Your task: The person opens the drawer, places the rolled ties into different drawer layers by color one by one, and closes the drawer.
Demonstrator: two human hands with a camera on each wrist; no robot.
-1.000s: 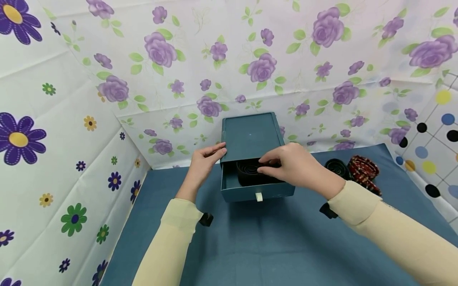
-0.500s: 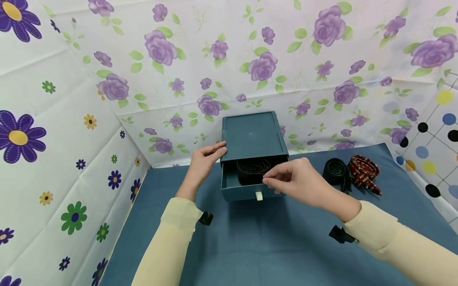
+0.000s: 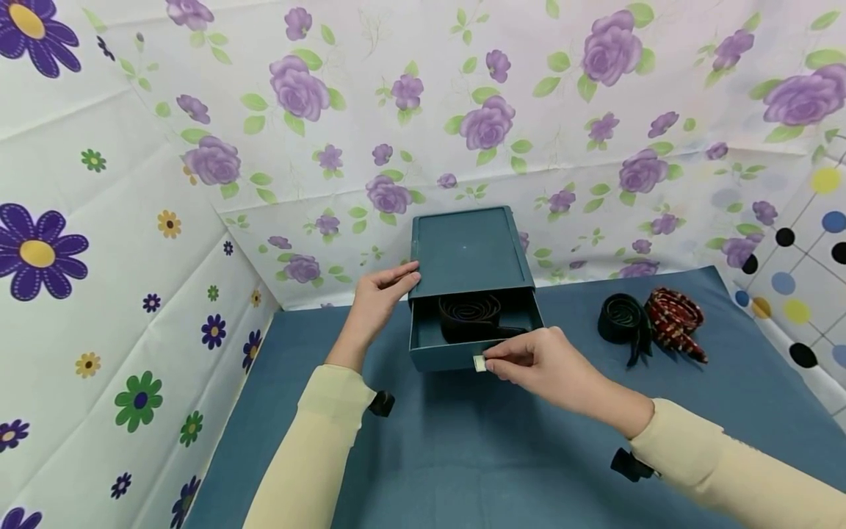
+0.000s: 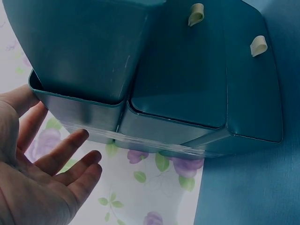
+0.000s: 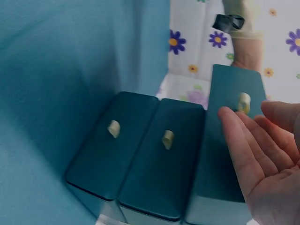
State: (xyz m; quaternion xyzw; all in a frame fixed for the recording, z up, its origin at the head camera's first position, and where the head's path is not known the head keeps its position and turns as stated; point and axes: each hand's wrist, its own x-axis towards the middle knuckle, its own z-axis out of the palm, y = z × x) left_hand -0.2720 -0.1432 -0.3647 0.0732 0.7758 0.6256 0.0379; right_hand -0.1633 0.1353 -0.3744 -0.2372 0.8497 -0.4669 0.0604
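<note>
Right hand [image 3: 551,367]: at the pale tab [image 3: 479,363] on the top drawer [image 3: 441,358]. Fingers fairly straight, thumb & forefinger parted w/ tab between; per R wrist view, gap seen either side, no firm hold made out. Nothing else in it.

Left hand [image 3: 373,305]: fingers loosely spread, tips against L side of the drawer unit [image 3: 469,250] nr. front; no grip round it.

Step in hand (my reading, standing by): taking up the tab of the loaded drawer, L hand steadying the unit. Next move wd. call for thumb & forefinger meeting on the tab, L hand bracing, drawer kept level; strap's tail kept under the rim, else it cd. snag.

Containers: unit, blue-green, 3 drawers stacked.
– Top: part-way out. Holds 1 coiled dark strap [image 3: 465,323], coil left of ctr., tail laid to R nr. front wall. Tie or belt, can't tell.
– Middle drawer [image 5: 159,178] & bottom drawer [image 5: 103,159]: flush, tabbed; contents hidden.

Loose, R of unit on blue cloth [image 3: 423,470]: 1 dark roll [image 3: 618,327], tail toward front; 1 red patterned roll [image 3: 670,323], just beside it.
</note>
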